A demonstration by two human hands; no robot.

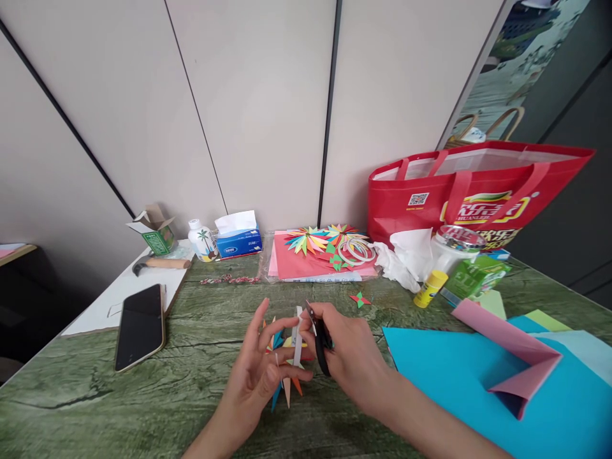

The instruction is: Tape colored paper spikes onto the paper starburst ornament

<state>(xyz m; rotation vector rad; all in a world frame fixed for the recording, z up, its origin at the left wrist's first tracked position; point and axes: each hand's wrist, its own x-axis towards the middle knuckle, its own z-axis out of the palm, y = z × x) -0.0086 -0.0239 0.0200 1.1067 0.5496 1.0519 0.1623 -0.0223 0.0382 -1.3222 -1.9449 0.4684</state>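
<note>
My left hand (261, 366) has its fingers stretched through and against a narrow white tape strip (298, 341); a thin white edge also shows near its middle finger. Whether the tape forms a full ring cannot be told. Black-handled scissors (321, 344) are gripped in my right hand (351, 350), their blades close to the upper end of the tape, where the right fingertips meet it. Under the left hand lies a multicoloured folded-paper star (287, 386), partly covered by the fingers. A small red and green paper star (360, 299) rests on the table beyond my right hand.
Finished paper stars (308, 241) and white rings (356, 252) lie on a pack of coloured paper (306, 264). Blue sheets (444, 382), a glue stick (430, 289) and a red bag (411, 220) are right; a phone (140, 328) and hammer-like tool (165, 262) left.
</note>
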